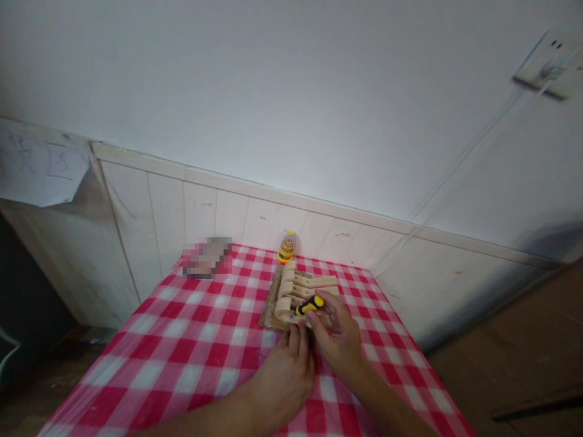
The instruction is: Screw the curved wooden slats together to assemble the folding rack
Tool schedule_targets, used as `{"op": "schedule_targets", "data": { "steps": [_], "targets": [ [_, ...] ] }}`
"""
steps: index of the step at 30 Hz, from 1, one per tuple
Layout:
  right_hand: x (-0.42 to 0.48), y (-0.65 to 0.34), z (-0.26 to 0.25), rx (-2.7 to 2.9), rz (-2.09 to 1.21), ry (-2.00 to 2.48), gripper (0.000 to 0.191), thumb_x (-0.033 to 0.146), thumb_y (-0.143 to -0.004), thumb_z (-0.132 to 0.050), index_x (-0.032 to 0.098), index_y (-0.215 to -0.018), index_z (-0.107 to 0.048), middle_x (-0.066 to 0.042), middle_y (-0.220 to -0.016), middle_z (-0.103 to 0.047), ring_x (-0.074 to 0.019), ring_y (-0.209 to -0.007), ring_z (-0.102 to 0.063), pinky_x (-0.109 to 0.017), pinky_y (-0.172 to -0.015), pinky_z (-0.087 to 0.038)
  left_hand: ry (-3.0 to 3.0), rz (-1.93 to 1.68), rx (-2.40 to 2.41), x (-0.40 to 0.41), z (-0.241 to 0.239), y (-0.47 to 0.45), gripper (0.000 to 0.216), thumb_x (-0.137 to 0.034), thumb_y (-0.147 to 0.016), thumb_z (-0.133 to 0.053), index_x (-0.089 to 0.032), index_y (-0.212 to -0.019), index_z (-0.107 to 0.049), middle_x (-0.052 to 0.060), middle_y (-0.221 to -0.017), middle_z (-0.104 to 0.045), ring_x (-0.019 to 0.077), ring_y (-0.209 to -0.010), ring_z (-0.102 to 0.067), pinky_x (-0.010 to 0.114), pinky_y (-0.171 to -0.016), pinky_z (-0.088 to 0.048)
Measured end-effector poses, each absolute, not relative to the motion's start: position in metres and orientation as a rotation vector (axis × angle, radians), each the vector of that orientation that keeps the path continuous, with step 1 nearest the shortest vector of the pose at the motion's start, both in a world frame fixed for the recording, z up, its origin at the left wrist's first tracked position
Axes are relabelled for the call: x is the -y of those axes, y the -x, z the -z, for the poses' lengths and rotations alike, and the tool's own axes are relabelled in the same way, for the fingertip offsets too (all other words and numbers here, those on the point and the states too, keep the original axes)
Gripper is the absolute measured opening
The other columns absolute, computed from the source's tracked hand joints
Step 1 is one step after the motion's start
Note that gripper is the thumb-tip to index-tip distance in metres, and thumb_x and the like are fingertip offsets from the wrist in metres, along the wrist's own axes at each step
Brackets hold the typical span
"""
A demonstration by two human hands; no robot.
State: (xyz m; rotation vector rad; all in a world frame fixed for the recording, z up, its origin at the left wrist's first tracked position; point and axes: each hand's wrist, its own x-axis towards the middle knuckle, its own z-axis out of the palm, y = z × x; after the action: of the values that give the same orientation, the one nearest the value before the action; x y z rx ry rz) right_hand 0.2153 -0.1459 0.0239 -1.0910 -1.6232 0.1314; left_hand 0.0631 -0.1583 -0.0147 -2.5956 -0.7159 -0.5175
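A clear-topped yellow case [285,257] with small pieces [287,245] inside stands far on the worktop [182,346], beyond a wooden assembly [286,289] where the right hand [340,337] grips a yellow-black screwdriver [310,304] and the left hand [291,367] sits at the near edge, its hold impossible to tell

Hands [340,341] at wooden pieces [283,308], screwdriver [310,304], checked tablecloth [182,352]

Your left hand [288,371] and right hand [337,337] are bare, and so are your wrists [359,368] and as much of your left forearm [214,419] and right forearm [387,402] as shows. Both forearms look smooth in outline and narrow toward the wrist. Your fingers [294,341] are slim; your nails are too small to make out clearly.
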Motion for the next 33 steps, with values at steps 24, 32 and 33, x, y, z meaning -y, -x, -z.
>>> {"op": "schedule_targets", "data": {
  "steps": [24, 32, 33],
  "targets": [
    [0.148, -0.221, -0.048, 1.617, 0.220, 1.099, 0.030, 0.021, -0.093, -0.072, 0.027, -0.123, -0.072, -0.005, -0.103, -0.084, -0.0216, -0.087, -0.083, -0.032, -0.077, -0.070, 2.657, 0.447, 0.749, 0.160, 0.014, -0.063, 0.036, -0.027, -0.101, -0.062, -0.003, -0.124, -0.074, 0.036, -0.142, -0.061, 0.0430, -0.127, -0.067, 0.056, -0.097, -0.055],
    [0.149, -0.228, -0.054, 1.653, 0.232, 1.140, 0.028, 0.021, -0.094, -0.070, 0.025, -0.122, -0.071, -0.007, -0.102, -0.083, -0.0219, -0.082, -0.082, -0.033, -0.073, -0.071, 2.646, 0.439, 0.722, 0.159, 0.008, -0.060, 0.035, -0.031, -0.101, -0.063, -0.004, -0.121, -0.075, 0.035, -0.139, -0.063, 0.0431, -0.123, -0.070, 0.053, -0.093, -0.057],
    [0.149, -0.227, -0.054, 1.657, 0.221, 1.139, 0.028, 0.021, -0.094, -0.069, 0.025, -0.122, -0.071, -0.007, -0.102, -0.083, -0.0216, -0.081, -0.082, -0.033, -0.072, -0.070, 2.645, 0.442, 0.724, 0.159, 0.008, -0.060, 0.035, -0.031, -0.101, -0.063, -0.004, -0.120, -0.076, 0.035, -0.139, -0.064, 0.0430, -0.123, -0.070, 0.053, -0.093, -0.057]
  ]
}}
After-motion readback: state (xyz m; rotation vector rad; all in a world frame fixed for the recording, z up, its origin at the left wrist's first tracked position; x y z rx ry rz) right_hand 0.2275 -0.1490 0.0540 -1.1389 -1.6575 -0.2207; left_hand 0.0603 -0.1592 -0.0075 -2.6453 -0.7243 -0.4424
